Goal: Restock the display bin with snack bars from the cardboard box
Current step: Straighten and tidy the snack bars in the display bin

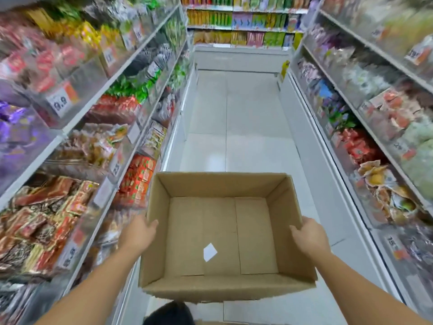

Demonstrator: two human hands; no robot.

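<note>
Empty box [222, 233] carried down the aisle
Left hand [140, 233] and right hand [307, 235] grip its sides; restocking looks finished, disposal likely next.

Aisle floor [236, 113] ahead looks wide open. Packed shelves [98, 127] hem both sides, though they're blurry. Cardboard box [222, 287] blocks low center.

Both hands, left hand [140, 233] and right hand [309, 235], grip cardboard box [225, 287] (open top)

Left shelf price tag [61, 102] reads 9.9; another left tag [115, 167] 25; right shelf tag [394, 240] 15; rest blurred.
</note>
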